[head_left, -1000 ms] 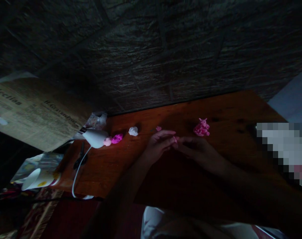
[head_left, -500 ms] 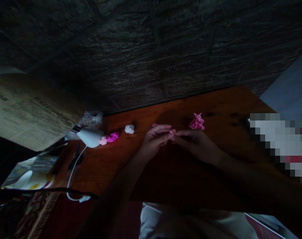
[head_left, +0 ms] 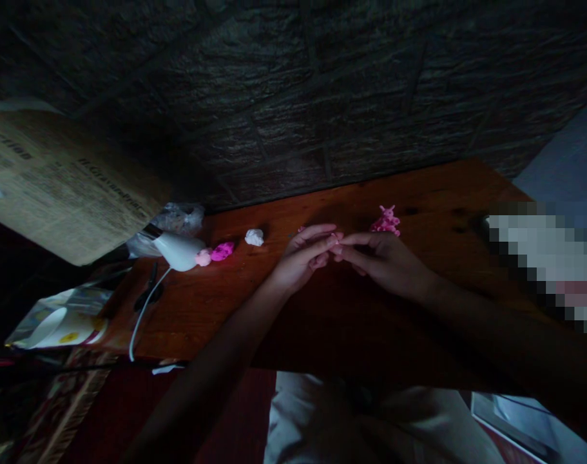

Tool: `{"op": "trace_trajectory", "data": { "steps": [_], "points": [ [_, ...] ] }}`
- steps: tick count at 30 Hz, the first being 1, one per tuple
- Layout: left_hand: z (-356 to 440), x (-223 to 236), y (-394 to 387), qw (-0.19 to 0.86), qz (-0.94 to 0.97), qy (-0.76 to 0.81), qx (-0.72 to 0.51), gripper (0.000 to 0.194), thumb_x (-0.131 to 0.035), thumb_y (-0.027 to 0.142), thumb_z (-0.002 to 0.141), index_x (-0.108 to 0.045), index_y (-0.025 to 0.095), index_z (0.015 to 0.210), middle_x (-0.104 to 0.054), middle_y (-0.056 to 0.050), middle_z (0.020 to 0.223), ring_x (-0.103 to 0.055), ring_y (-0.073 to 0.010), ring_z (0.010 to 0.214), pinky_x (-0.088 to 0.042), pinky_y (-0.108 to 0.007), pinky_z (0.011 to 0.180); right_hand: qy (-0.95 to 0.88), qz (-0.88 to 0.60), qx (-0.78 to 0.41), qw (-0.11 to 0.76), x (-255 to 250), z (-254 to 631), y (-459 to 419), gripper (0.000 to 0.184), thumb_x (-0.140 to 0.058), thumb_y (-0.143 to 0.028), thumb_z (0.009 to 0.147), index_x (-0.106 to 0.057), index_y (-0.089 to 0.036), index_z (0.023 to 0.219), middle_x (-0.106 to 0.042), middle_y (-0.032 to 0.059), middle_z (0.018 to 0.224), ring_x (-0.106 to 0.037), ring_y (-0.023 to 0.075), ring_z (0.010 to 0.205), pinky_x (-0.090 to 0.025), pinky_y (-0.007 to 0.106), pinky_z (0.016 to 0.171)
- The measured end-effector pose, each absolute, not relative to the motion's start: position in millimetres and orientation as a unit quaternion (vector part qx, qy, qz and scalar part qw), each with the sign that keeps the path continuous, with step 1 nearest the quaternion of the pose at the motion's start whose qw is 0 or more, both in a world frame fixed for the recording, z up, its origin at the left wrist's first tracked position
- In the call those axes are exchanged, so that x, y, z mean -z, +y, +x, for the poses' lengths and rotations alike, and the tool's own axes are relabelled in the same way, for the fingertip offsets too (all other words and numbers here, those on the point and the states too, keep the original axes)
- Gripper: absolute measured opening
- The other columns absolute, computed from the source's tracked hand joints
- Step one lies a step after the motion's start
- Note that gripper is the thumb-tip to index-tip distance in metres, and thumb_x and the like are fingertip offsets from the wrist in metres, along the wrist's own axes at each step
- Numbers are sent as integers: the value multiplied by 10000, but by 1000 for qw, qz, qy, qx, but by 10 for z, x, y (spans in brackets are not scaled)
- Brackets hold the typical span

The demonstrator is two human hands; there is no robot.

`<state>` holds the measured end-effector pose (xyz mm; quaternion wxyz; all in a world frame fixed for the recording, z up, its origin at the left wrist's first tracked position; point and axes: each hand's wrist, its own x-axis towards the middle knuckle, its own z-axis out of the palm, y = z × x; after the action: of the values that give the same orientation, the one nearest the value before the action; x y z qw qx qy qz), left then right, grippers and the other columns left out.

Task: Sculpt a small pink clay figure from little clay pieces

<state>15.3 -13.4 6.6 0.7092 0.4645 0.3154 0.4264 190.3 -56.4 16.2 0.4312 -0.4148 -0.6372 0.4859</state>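
Note:
My left hand (head_left: pixel 303 258) and my right hand (head_left: pixel 383 258) meet fingertip to fingertip over a dark wooden table (head_left: pixel 351 316). Between the pinched fingers sits a tiny pink bit (head_left: pixel 336 237) of clay-like stuff. Just behind my right hand stands a small pink figure (head_left: pixel 386 221). A white lump (head_left: pixel 254 237), a magenta lump (head_left: pixel 222 251) and a pale pink lump (head_left: pixel 203 257) lie to the left of my hands. The scene is very dim.
A white lamp head (head_left: pixel 177 250) with a white cable (head_left: pixel 141 316) sits at the table's left end, beside crumpled plastic (head_left: pixel 180 218). A newspaper sheet (head_left: pixel 66 187) hangs at left. A dark brick wall (head_left: pixel 322 103) backs the table. A cup (head_left: pixel 56 328) lies lower left.
Both hands have stayed together at the fingertips, working the small pink bit; the view has shifted slightly, so everything sits a little higher in the picture.

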Motion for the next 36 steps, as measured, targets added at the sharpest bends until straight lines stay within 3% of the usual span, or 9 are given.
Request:
{"op": "trace_trajectory", "data": {
  "steps": [6, 12, 21, 36],
  "points": [
    [112, -100, -122, 712, 446, 335, -425, 286, -826, 244, 703, -749, 219, 977, -760, -19, 927, -583, -64, 637, -376, -192, 540, -622, -405, -525, 417, -196, 1887, -556, 425, -612, -579, 869, -735, -174, 835, -500, -46, 530, -425, 103, 510, -315, 265, 522],
    [127, -101, -98, 723, 424, 322, -440, 300, -874, 270, 647, -770, 226, 925, -757, -7, 874, -472, -22, 536, -293, -165, 474, -526, -419, -602, 431, -138, 1895, -495, 420, -649, -563, 829, -724, -152, 789, -458, -48, 499, -372, 94, 480, -242, 269, 486],
    [116, -121, -133, 734, 430, 335, -404, 297, -861, 253, 673, -750, 209, 946, -767, -29, 955, -652, -89, 749, -427, -181, 584, -451, -337, -722, 403, -167, 1876, -535, 396, -765, -547, 763, -703, -156, 777, -459, -46, 562, -297, 75, 514, -177, 250, 479],
    [107, -83, -118, 739, 440, 316, -401, 280, -865, 257, 676, -756, 209, 929, -765, -18, 907, -640, -74, 680, -449, -177, 563, -487, -310, -706, 410, -123, 1871, -539, 390, -748, -548, 791, -704, -160, 804, -492, -43, 604, -308, 67, 510, -185, 244, 475]
  ]
}}
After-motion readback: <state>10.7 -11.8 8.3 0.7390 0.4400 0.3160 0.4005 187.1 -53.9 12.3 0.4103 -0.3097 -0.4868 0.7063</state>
